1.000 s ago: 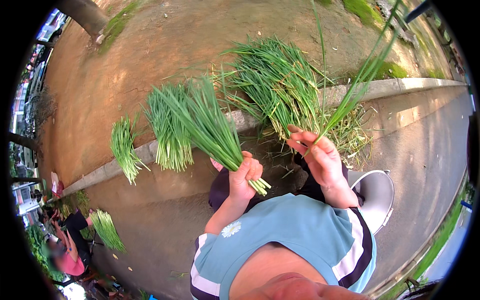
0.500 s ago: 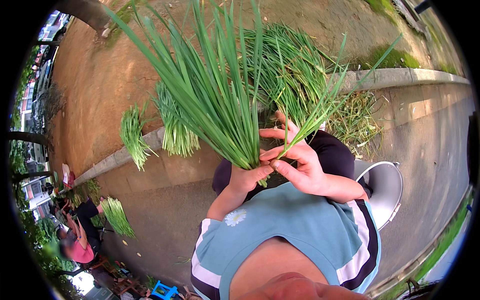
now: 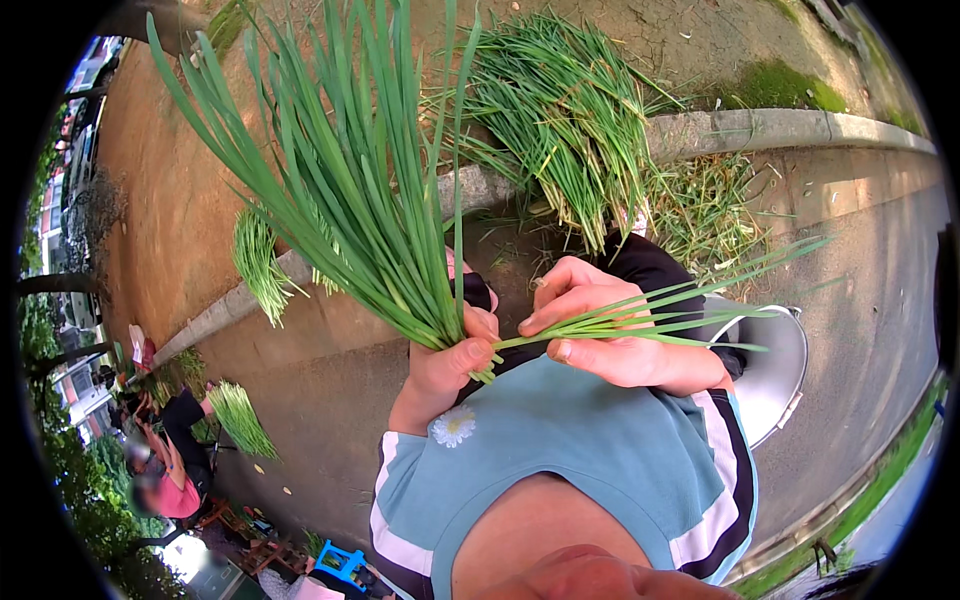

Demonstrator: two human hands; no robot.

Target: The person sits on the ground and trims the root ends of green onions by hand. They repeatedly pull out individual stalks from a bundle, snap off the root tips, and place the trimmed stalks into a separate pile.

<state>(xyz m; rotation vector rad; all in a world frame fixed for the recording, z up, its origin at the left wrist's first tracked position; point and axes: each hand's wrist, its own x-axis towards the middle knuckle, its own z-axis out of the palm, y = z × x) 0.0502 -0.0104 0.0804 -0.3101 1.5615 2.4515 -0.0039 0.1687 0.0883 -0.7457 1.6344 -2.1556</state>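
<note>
My left hand (image 3: 448,362) is wrapped round the lower stalks of a thick bunch of garlic chives (image 3: 365,190), whose long flat leaves fan up and to the left. A few stalk ends poke out below the thumb. Close beside it, my right hand (image 3: 612,335) pinches a thin cluster of garlic chives (image 3: 572,328) between thumb and fingers. The pale ends of this cluster point at my left hand, and its leaves trail off to the right. Beyond my hands lies a big loose heap of garlic chives (image 3: 565,120).
Scattered yellowish trimmings (image 3: 712,212) lie right of the heap, by the stone kerb (image 3: 745,130). A pale bucket (image 3: 780,375) stands at my right. Bundles of chives (image 3: 258,265) rest along the kerb at left. Further left sits another person (image 3: 178,492), with a blue stool (image 3: 342,565) nearby.
Both hands have come a little nearer to me, the left one also shifting left with the bunch. The thin cluster in my right hand has swung from pointing up to lying rightward.
</note>
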